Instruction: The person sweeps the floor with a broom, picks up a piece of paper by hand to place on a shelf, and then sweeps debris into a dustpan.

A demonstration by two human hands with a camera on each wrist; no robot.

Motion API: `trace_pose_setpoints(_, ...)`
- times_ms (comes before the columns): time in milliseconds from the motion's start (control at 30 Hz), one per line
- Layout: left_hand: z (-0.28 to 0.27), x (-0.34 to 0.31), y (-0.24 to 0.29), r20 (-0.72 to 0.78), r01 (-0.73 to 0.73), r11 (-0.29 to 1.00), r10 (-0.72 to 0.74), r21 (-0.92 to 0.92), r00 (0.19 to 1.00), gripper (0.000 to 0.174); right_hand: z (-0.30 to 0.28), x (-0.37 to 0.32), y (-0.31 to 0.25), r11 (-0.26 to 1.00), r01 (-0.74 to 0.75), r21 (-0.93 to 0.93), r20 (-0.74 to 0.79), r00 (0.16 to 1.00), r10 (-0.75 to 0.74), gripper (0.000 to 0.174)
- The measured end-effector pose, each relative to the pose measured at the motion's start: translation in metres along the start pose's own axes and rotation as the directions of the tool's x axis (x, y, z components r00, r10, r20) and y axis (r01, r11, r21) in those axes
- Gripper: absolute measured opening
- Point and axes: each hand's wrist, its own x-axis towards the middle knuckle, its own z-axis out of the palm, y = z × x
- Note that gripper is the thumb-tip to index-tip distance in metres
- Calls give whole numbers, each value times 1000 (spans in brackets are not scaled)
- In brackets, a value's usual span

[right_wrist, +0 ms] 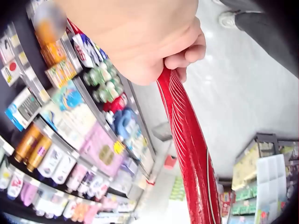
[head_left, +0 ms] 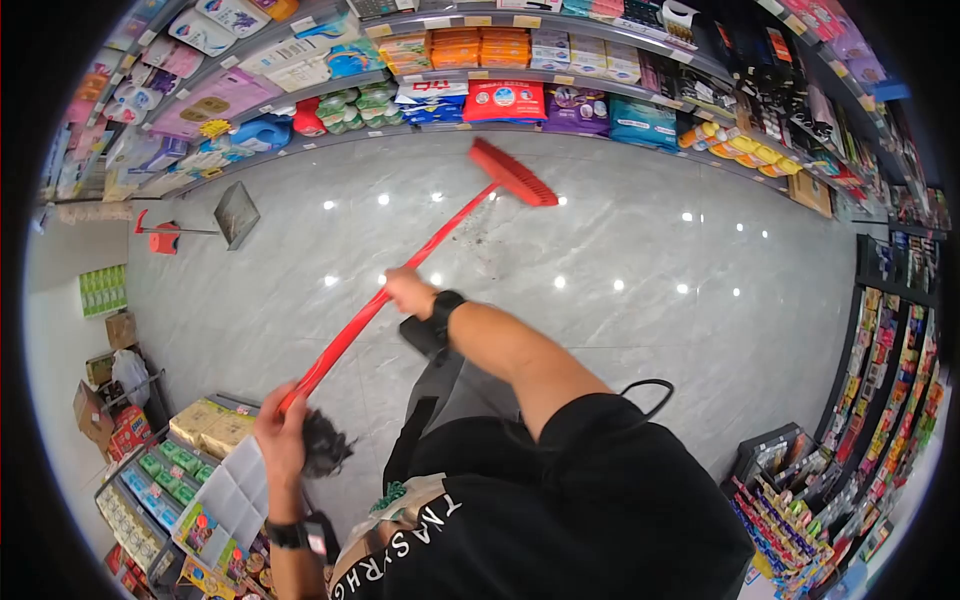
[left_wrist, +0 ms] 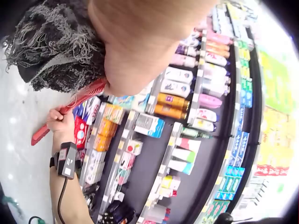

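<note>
A red broom (head_left: 345, 335) slants across the head view, its bristled head (head_left: 512, 175) on the floor near the far shelf. My right hand (head_left: 408, 292) grips the handle about midway; in the right wrist view its fingers curl round the patterned red handle (right_wrist: 187, 135). Lower down, my left hand (head_left: 280, 435) holds the handle near its upper end. A shaggy dark-grey bundle (left_wrist: 60, 51) hangs close beside that hand. Specks of dark dirt (head_left: 482, 238) lie on the grey tiles just below the broom head.
A long-handled dustpan (head_left: 238, 215) stands on the floor at left, near a red object (head_left: 165, 238). Stocked shelves (head_left: 480, 70) curve along the far side. Snack racks (head_left: 880, 360) line the right, and a display of boxed goods (head_left: 170, 470) stands at lower left.
</note>
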Motion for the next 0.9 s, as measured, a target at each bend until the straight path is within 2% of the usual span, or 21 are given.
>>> trace_pose_setpoints(33, -18, -11, -2, -53, 20, 1000, -20, 3, 998, 22, 23, -25, -58, 839, -409, 359, 10, 901, 435, 23)
trace_pose_setpoints(100, -53, -33, 4, -104, -1, 999, 4, 36, 995, 21, 64, -36, -75, 783, -446, 433, 187, 894, 406, 21)
trace_pose_setpoints(167, -84, -53, 18, -158, 7, 992, 13, 125, 987, 22, 98, -45, -97, 813, -436, 386, 219, 899, 379, 17)
trace_pose_setpoints(233, -111, -69, 32, -153, -74, 979, 104, 187, 983, 25, 107, -67, -130, 608, -629, 484, 409, 777, 479, 13)
trace_pose_setpoints(300, -132, -77, 37, -131, -188, 963, 216, 194, 968, 27, 98, -90, -152, 540, -670, 509, 524, 739, 423, 10)
trace_pose_setpoints(333, -141, -77, 35, -122, -171, 965, 198, 198, 973, 29, 91, -100, -158, 529, -672, 518, 518, 739, 431, 10)
trace_pose_setpoints(367, -144, -73, 35, -85, -218, 958, 237, 186, 968, 30, 84, -108, -164, 512, -676, 530, 513, 737, 441, 10)
trace_pose_setpoints(400, -143, -64, 34, -35, -232, 957, 242, 174, 970, 29, 73, -115, -168, 475, -698, 536, 464, 713, 526, 11)
trace_pose_setpoints(533, -116, -18, 28, 202, -300, 943, 269, 141, 942, 25, 24, -117, -114, 476, -573, 668, 407, 816, 412, 12)
trace_pose_setpoints(600, -73, 6, 28, 265, -256, 953, 207, 164, 942, 23, -11, -119, -74, 456, -520, 722, 340, 841, 421, 12)
trace_pose_setpoints(633, -47, 16, 27, 326, -254, 961, 208, 106, 922, 22, -30, -120, -54, 448, -479, 754, 278, 852, 443, 14)
trace_pose_setpoints(700, 7, 29, 23, 427, -234, 970, 187, 60, 885, 22, -70, -132, -14, 443, -387, 809, 102, 834, 542, 18)
trace_pose_setpoints(733, 32, 32, 15, 461, -270, 963, 243, -9, 854, 22, -82, -141, 2, 446, -348, 825, 17, 803, 595, 20)
trace_pose_setpoints(767, 49, 33, 9, 504, -276, 961, 248, -20, 827, 21, -92, -143, 30, 427, -285, 858, 19, 849, 527, 17)
trace_pose_setpoints(833, 65, 29, -2, 532, -256, 961, 270, -102, 802, 20, -91, -160, 19, 446, -318, 837, -109, 702, 704, 19)
trace_pose_setpoints(900, 46, 26, -11, 535, -299, 954, 272, -38, 800, 20, -63, -151, 20, 456, -302, 837, -123, 708, 696, 20)
